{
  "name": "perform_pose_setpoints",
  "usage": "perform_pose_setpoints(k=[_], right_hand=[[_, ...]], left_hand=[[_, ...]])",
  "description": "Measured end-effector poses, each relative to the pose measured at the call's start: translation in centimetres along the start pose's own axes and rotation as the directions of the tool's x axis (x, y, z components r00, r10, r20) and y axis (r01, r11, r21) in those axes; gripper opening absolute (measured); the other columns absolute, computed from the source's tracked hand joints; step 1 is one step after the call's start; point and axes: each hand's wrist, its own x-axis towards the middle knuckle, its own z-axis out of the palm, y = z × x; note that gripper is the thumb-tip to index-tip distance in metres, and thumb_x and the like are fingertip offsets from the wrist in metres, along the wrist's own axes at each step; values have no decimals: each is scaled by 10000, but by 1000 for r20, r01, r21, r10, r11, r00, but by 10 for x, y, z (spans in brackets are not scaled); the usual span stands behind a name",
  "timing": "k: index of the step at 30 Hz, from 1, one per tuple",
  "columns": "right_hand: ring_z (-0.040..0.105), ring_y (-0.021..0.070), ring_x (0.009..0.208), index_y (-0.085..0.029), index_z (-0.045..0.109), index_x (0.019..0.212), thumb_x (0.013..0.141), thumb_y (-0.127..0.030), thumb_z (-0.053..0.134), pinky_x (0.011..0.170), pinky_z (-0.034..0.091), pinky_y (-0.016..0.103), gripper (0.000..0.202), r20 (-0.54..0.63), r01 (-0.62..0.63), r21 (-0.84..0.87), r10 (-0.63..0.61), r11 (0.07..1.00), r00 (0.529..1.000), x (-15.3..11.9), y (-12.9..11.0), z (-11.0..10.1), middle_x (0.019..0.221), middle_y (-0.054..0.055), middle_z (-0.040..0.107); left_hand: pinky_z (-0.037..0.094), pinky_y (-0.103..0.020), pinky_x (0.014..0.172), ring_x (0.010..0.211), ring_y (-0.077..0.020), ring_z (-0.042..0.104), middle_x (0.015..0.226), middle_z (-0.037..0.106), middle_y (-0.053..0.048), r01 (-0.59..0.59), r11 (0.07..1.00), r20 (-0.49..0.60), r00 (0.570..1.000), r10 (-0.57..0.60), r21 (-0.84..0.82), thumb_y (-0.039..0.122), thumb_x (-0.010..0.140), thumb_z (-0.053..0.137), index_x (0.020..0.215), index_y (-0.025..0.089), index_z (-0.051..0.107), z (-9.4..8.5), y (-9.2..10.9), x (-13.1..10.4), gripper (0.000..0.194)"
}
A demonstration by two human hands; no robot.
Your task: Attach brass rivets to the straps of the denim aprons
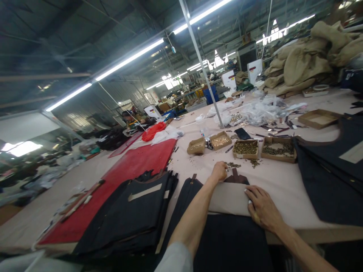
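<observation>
My left hand (219,172) is at the far edge of a beige strip (228,198), beside a small loose pile of brass-coloured metal pieces (234,165). Its fingers are curled together, and whatever they may hold is too small to make out. My right hand (261,207) lies on the right end of the strip, fingers stretched out, with white coverings on some fingertips. The strip rests across a dark fabric piece (232,241) that hangs toward me over the table edge. Beyond the strip a brown tab (235,176) sticks up between my hands.
Cardboard trays of small metal pieces (245,155) stand in a row behind my hands, near a black phone (242,133). Stacked dark fabric (127,207) lies left on a red sheet (136,160); more dark fabric (326,177) lies right. A metal pole (202,64) rises behind the trays.
</observation>
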Motion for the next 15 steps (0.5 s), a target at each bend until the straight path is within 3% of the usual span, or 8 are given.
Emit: perform_pose_setpoints(k=[7,12,15], right_hand=[[511,310,1352,-225,601,1376,834,-168,538,1148,423,512,549,11,-4,-9,4,1000,1000,1,0,-1,1458,114,588],[515,313,1351,-234,599,1375,859,-177,528,1150,418,516,524,9,-12,-15,12,1000,1000,-1,-1,-3,1454,114,589],[516,311,1351,-228,602,1370,865,-181,525,1149,421,507,513,16,-17,-7,17,1000,1000,-1,-1,-4,1452,115,590]], left_hand=[[504,-365,1021,1062,-289,669,1056,713,-175,-131,985,98,988,121,110,50,681,654,820,142,782,-1,7,2,210],[506,-406,1038,1095,-327,670,1069,711,-206,-105,987,118,989,91,120,56,699,678,888,128,769,1,17,-1,222],[504,-423,1038,1117,-344,666,1116,712,-202,-60,994,103,993,51,86,57,682,704,1005,142,746,5,21,-2,336]])
